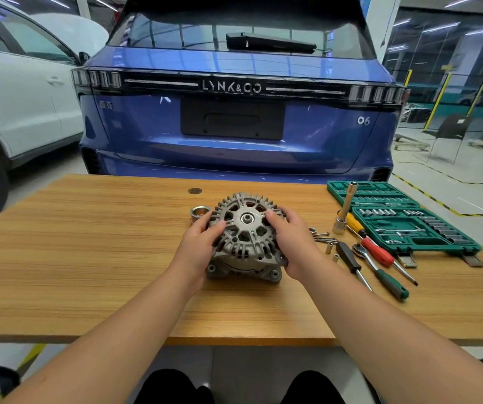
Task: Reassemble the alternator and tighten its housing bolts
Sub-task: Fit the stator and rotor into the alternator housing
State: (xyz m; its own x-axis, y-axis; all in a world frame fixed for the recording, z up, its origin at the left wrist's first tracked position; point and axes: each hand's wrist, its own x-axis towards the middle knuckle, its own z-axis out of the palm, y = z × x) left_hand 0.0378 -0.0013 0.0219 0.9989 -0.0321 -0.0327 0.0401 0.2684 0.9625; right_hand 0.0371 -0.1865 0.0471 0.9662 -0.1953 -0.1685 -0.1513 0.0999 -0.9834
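The alternator (246,237) stands on the wooden table (88,243) just right of the frame's centre, its finned end housing facing up and toward the camera, with the central shaft bearing visible. The left hand (198,249) grips the housing's left side, fingers curled over the finned rim. The right hand (289,243) grips the right side, thumb laid across the upper face and fingers wrapped round the edge. Both hands are closed on the unit; neither holds a tool. A short metal sleeve (200,214) stands on the table just beside the alternator's upper left edge, partly behind the left fingers. To the right of the right hand lie several loose bolts (321,237) and small sockets (330,248). Farther right lie a black-handled screwdriver (351,259), a ratchet with a green handle (380,272) and a red-handled screwdriver (378,252). A long socket extension (345,208) stands upright near these. An open green socket set case (403,217) occupies the table's right end. A blue car (234,112) fills the upper centre of the frame behind the table; a white car (16,97) is at upper left.
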